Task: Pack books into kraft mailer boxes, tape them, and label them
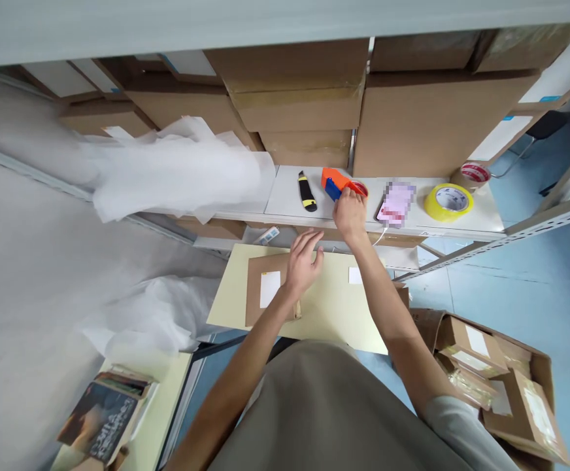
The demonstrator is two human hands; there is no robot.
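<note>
My right hand (pixel 350 214) reaches to the shelf, its fingers closed on an orange and blue tape dispenser (pixel 333 182). Part of the dispenser's handle is hidden by the hand. My left hand (pixel 305 261) hovers with fingers stretched out, holding nothing, over the right side of a flat cardboard parcel (pixel 258 307). That parcel bears a white label (pixel 270 289) and lies on the pale yellow table (pixel 336 307). Left of the dispenser is a black and yellow utility knife (pixel 307 191); right of it lies a phone (pixel 396 204) with a white cable.
A yellow tape roll (pixel 448 201) and a red-and-white roll (pixel 475 173) sit at the shelf's right. White wrapping sheets (pixel 177 170) cover its left. Large cartons (pixel 436 124) stand behind. A box of parcels (pixel 542 366) is at lower right, books (pixel 101 415) at lower left.
</note>
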